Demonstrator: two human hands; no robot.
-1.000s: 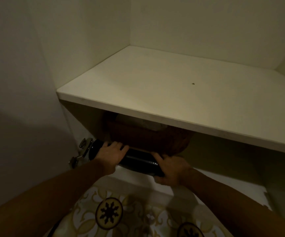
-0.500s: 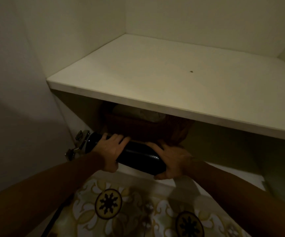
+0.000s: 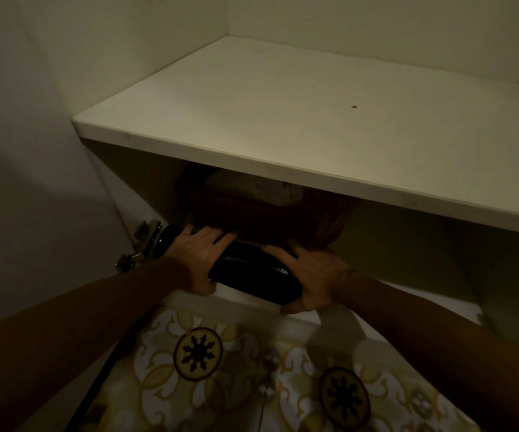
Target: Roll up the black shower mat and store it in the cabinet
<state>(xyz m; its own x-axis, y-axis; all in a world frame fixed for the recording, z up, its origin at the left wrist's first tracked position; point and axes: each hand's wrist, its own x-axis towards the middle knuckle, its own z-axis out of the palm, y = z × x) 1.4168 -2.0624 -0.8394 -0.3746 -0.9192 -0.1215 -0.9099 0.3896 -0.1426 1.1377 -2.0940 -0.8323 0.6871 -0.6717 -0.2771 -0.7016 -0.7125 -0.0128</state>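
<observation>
The black shower mat (image 3: 248,274) is rolled into a glossy tube and lies across the front lip of the cabinet's lower compartment, under the white shelf (image 3: 283,163). My left hand (image 3: 197,255) wraps over its left part, fingers on top and thumb underneath. Around the tube's right end my right hand (image 3: 312,277) is closed. The roll's left tip pokes out beside the hinge. Its back side is hidden in shadow.
A brown woven basket (image 3: 270,216) with pale folded cloth (image 3: 252,185) sits right behind the roll in the lower compartment. A metal door hinge (image 3: 141,244) sticks out at the left. Patterned floor tiles (image 3: 199,353) lie below. The cabinet floor edge (image 3: 392,302) runs to the right.
The roll and both hands sit a little higher and closer to the basket than a second ago. The view has tilted slightly; my grip on the mat is unchanged.
</observation>
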